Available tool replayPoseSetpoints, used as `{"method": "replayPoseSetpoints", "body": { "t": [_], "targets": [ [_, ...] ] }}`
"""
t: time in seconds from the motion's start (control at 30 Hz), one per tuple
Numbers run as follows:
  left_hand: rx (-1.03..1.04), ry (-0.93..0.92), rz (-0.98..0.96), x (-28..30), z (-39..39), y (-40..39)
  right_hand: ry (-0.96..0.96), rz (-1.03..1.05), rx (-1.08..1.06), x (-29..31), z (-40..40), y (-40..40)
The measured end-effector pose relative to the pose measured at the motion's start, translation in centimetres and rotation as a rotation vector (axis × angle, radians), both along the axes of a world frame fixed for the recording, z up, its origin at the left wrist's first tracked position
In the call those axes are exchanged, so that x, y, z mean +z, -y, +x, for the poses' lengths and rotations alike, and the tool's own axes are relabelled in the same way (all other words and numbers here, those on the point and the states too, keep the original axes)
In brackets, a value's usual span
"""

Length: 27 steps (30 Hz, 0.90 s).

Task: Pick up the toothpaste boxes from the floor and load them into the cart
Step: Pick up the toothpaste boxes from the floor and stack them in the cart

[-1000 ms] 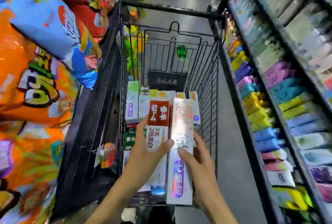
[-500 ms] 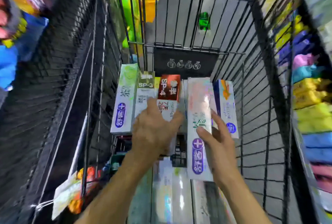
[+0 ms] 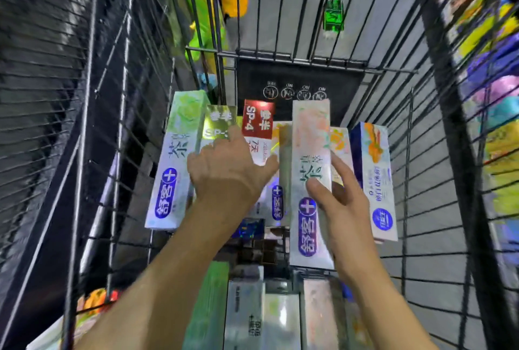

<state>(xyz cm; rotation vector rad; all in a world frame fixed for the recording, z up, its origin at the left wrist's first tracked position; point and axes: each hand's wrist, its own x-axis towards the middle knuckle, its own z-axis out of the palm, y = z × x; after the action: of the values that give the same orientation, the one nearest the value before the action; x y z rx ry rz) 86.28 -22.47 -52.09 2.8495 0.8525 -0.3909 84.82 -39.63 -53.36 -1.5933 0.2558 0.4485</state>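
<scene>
Toothpaste boxes: several lay side by side inside the cart point(image 3: 393, 153), long edges parallel, a green-topped box point(image 3: 174, 158) nearest the cart's left wall and an orange-printed box point(image 3: 373, 178) nearest its right wall.
Open room: bare wire floor showed between the orange-printed box and the cart's right wall; more boxes filled the cart's near end.
Left hand point(image 3: 227, 170): fingers curled round a red SP-4 box point(image 3: 257, 122), thumb pressed to its right edge, over the cart's middle.
Right hand point(image 3: 337, 195): pinched a pale floral box point(image 3: 310, 153), thumb on its face, fingers behind its right edge.
Cart contents: toothpaste boxes only, as far as visible.
</scene>
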Motion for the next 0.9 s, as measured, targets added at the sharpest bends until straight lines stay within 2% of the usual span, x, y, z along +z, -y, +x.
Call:
{"method": "replayPoseSetpoints", "body": {
  "t": [0.07, 0.13, 0.23, 0.43, 0.67, 0.77, 0.9],
  "targets": [
    [-0.035, 0.014, 0.136, -0.7, -0.7, -0.2, 0.025, -0.017, 0.015, -0.2, 0.4, -0.4],
    [-0.072, 0.145, 0.222, -1.6, -1.7, -0.7, 0.036, -0.04, 0.031, -0.5, 0.9, -1.0],
    [-0.112, 0.344, 0.18, -3.3, -2.4, -1.4, 0.089, -0.199, 0.069, -1.2, 1.4, -2.5],
    [-0.132, 0.369, 0.095, -3.8, -2.7, -1.9, 0.225, -0.551, 0.149, -1.3, 2.0, -4.2],
    [-0.116, 0.394, 0.077, -3.8, -2.8, -1.9, 0.279, -0.722, 0.253, -1.3, 2.0, -4.9],
    [-0.11, 0.404, 0.07, -3.9, -2.8, -1.9, 0.361, -0.955, 0.362, -1.4, 2.4, -4.3],
    [-0.111, 0.431, 0.068, -4.1, -2.9, -2.0, 0.374, -0.859, 0.369, -1.9, 2.9, -4.0]
  ]
}}
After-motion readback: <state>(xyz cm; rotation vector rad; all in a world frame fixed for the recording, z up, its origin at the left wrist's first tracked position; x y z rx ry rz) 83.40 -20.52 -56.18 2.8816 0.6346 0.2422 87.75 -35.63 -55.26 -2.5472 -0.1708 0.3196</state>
